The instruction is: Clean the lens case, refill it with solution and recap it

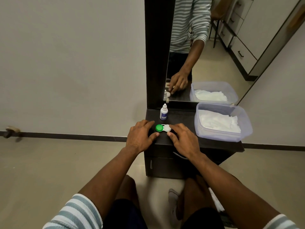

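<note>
A: Nearest the camera were the bare knees and striped sleeves; what did the two forearms lead to?

B: To the lens case (163, 128), which lay flat near the front edge of the dark cabinet top (183, 116), its green cap (159, 128) at the left end and its white cap (167, 128) at the right, both on.

A: And the hands?

B: The left hand (140, 138) sat at nine o'clock of the case, fingers stretched out nearly straight, the thumb tip just beside the green cap. The right hand (182, 139) sat at three o'clock, fingers likewise extended, thumb tip touching or nearly touching the white cap. Neither hand was curled round anything.

A: Farther out?

B: At twelve o'clock of the case stood a small white dropper bottle (163, 112), upright, near it but apart. At about two o'clock, well apart, sat a clear plastic tub (247, 129) holding white tissue (217, 121). Behind them rose the mirror (214, 55).
</note>
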